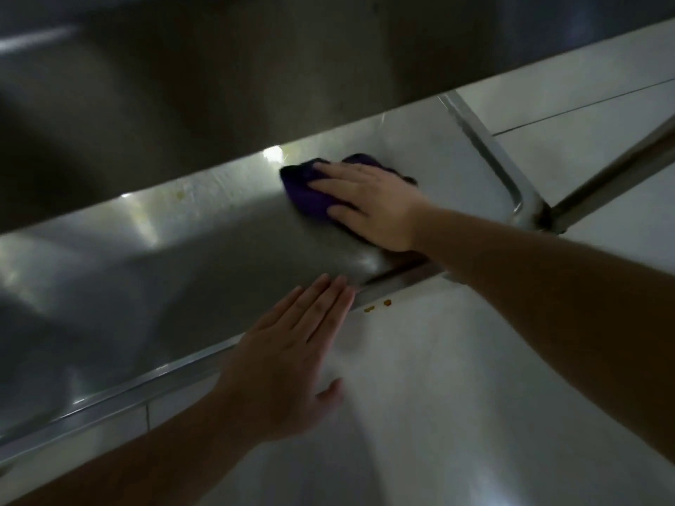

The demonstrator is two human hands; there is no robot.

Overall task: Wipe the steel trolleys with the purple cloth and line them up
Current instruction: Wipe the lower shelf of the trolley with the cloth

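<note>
Wiping under way on one trolley, lower shelf by the look of it. Yellowish smears show at the shelf's far edge, left of the cloth, so that stretch looks undone; orange specks lie on the floor just off the near rim. No second trolley clearly in view; lining-up judged not begun.

Right hand lies flat on the cloth, fingers straight and together, pressing it to the shelf toward its far right end. Cloth bunched, sticking out beyond the fingertips to the far left.

Left hand flat, fingers straight, over the near rim; holds nothing.
</note>
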